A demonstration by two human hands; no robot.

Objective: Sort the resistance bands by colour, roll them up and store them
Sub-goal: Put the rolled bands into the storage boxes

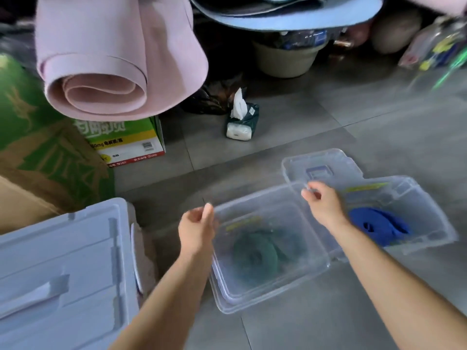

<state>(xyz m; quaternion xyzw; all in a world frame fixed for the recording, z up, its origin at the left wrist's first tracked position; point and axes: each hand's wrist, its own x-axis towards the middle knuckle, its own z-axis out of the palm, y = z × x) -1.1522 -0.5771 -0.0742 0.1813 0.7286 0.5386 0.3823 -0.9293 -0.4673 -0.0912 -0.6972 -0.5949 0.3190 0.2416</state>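
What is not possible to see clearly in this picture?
Head view:
- Green band: blurred, veiled by clear lid.
- Blue band: partly behind right forearm.
- Left hand, right hand: motion blur hides their grip.
- Pale bin: cut by left edge.

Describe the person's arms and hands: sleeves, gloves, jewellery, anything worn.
Both arms are bare: the left forearm and the right forearm show no sleeve up to the picture's edge. The left hand and the right hand wear no gloves. No watch or bracelet shows at either wrist. The fingers are blurred, so rings cannot be ruled out.
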